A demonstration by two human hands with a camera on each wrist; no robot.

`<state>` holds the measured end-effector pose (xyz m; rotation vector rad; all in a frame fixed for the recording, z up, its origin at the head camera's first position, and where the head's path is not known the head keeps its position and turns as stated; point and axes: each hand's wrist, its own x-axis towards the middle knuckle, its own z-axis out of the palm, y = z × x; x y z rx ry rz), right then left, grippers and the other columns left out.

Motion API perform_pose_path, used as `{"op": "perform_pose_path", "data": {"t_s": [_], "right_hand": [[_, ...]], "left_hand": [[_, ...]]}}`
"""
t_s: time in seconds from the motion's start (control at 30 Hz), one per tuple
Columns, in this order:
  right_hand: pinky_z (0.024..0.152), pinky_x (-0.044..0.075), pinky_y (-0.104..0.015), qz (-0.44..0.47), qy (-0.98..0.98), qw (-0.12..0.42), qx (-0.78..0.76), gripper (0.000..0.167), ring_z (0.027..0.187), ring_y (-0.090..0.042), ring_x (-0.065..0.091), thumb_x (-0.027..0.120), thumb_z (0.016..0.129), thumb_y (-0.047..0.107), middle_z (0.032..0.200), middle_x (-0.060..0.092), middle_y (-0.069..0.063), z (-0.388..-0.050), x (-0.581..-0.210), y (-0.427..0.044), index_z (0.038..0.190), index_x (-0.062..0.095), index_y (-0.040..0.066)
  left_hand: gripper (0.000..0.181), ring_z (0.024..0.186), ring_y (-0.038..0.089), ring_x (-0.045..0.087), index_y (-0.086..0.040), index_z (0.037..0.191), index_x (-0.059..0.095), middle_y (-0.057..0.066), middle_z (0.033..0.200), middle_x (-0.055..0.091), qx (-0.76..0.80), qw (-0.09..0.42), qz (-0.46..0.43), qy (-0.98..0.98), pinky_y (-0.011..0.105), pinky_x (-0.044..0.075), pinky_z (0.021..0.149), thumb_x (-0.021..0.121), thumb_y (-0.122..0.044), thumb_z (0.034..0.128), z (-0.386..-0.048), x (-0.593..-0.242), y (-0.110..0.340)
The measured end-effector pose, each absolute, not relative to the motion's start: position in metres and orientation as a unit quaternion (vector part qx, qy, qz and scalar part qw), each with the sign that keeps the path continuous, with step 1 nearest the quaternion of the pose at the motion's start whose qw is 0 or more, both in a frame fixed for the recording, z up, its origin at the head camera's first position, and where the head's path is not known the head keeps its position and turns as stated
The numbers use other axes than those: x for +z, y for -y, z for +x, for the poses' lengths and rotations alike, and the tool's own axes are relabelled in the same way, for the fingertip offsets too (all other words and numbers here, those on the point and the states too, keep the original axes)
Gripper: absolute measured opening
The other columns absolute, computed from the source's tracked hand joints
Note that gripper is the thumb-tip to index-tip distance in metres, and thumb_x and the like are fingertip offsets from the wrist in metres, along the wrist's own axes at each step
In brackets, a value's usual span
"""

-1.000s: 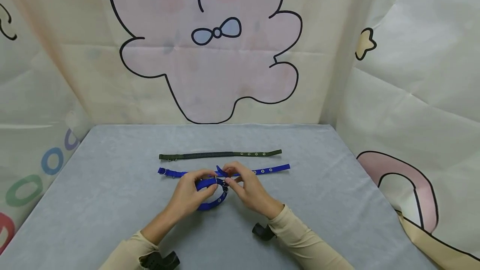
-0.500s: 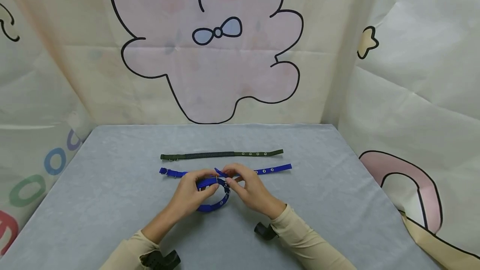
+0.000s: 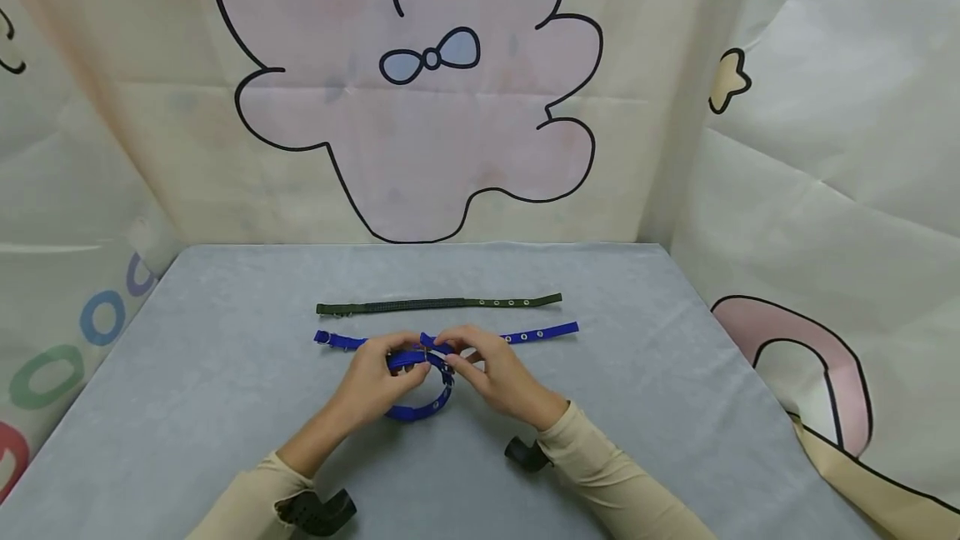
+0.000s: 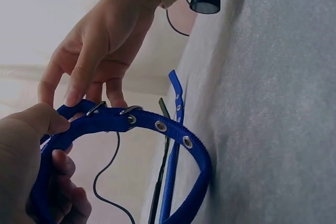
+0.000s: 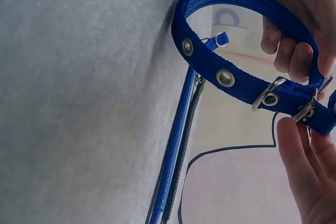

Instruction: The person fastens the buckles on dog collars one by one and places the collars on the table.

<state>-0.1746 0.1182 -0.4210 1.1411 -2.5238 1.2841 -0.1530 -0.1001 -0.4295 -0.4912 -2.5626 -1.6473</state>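
Observation:
A blue pet collar (image 3: 420, 413) with metal eyelets is bent into a loop above the table, its lower curve near the cloth. My left hand (image 3: 381, 377) grips the band at the loop's left, thumb on the near side in the left wrist view. At the buckle (image 5: 305, 110), my right hand (image 5: 307, 174) pinches the collar with thumb and fingers. The strap passes through the buckle, and a short end stands beyond it. A D-ring (image 5: 266, 94) sits beside the buckle. Fingers hide part of the strap end.
A second blue collar (image 3: 542, 335) lies straight behind the hands, partly covered by them. Farther back lies a dark green collar (image 3: 420, 304). Both rest on the grey cloth-covered table (image 3: 225, 373). Printed fabric walls (image 3: 435, 157) enclose the back and sides.
The collar's short strap end has tipped leftward and lies flatter by the right fingers. Both hands keep their hold at nearly the same place. The head view has shifted slightly.

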Motion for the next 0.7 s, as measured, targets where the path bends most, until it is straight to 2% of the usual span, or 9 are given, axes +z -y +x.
{"op": "perform_pose_path", "data": {"t_s": [0.3,0.43,0.7], "right_hand": [[0.093,0.058,-0.032,0.377,0.804,0.042,0.457,0.021,0.116,-0.022,0.066,0.058,0.103,0.009,0.12,0.068,-0.007,-0.18,-0.418,-0.1203,0.122,0.066,0.012],[0.095,0.057,-0.034,0.381,0.804,0.055,0.454,0.02,0.115,-0.02,0.065,0.058,0.102,0.007,0.118,0.067,-0.005,-0.1814,-0.4186,-0.1201,0.12,0.066,0.012],[0.093,0.057,-0.031,0.37,0.818,0.047,0.439,0.02,0.108,-0.016,0.065,0.058,0.102,0.005,0.117,0.067,-0.004,-0.1807,-0.4208,-0.1205,0.117,0.068,0.013]], "left_hand": [[0.023,0.066,0.007,0.057,-0.01,0.112,0.072,0.002,0.086,0.073,-0.519,0.063,-0.153,0.839,0.023,0.048,0.059,0.076,-0.015,0.0891,-0.1555,-0.4262,0.1036],[0.021,0.059,0.007,0.052,-0.013,0.11,0.073,0.0,0.082,0.071,-0.518,0.074,-0.15,0.839,0.023,0.044,0.053,0.077,-0.015,0.0886,-0.1561,-0.4243,0.1064],[0.022,0.053,0.005,0.046,-0.014,0.11,0.074,-0.002,0.08,0.069,-0.512,0.065,-0.156,0.842,0.023,0.04,0.048,0.076,-0.016,0.0887,-0.1559,-0.4238,0.107]]}}
